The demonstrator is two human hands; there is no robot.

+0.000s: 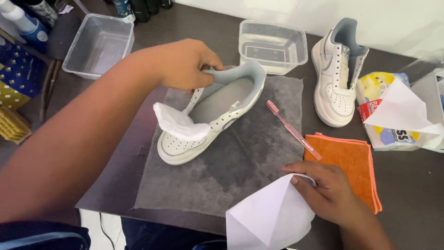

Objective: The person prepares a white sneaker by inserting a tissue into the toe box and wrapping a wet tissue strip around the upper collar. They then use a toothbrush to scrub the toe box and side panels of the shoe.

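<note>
A white sneaker (217, 115) lies tilted on a damp grey cloth (240, 157), with crumpled white paper (178, 122) stuffed into its toe. My left hand (185, 65) grips the sneaker's heel collar and tongue. My right hand (323, 190) rests at the cloth's near right corner, holding a folded sheet of white paper (268, 217). A pink toothbrush (292, 129) lies on the cloth between the sneaker and my right hand.
The second white sneaker (335, 74) stands upright at the back right. A clear tub with water (273, 46) sits behind the cloth, an empty clear tub (97, 44) at the back left. An orange cloth (351, 162) and a tissue pack (393, 111) lie on the right.
</note>
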